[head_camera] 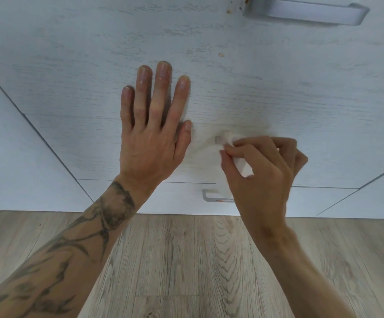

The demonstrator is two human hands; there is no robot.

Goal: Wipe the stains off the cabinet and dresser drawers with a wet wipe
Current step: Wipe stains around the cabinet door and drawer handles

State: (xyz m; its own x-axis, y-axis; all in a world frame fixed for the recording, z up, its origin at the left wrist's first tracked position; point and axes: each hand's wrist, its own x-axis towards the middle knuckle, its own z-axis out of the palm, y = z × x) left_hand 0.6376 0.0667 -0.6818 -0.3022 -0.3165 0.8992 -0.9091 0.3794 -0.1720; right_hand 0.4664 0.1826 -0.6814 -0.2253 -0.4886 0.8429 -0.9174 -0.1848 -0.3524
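The head camera looks down at a big pale drawer front [71, 92] that fills the top half of the picture. The left hand [154, 134] lies flat on it near the middle, with its fingers straight and pointing to 12 o'clock. Its grip is open and holds nothing. Dark tattoos run along that arm.

Just beside it, at 3 o'clock, is the right hand [264, 175]. Its grip is closed on a white wet wipe [243, 167], pinched between the thumb and the fingers. The front of the wipe touches the drawer and a gray handle end [218, 139]. The rest of that handle is hidden behind the hand.

Up at 1 o'clock is a long silver handle [305, 13]. Small brown stains [221, 54] sit near its left end and a little below it.

At 6 o'clock from the wipe, the lower drawer [177, 198] has a small silver handle [209, 199] with a red spot on it. A wood floor [186, 260] fills the bottom.
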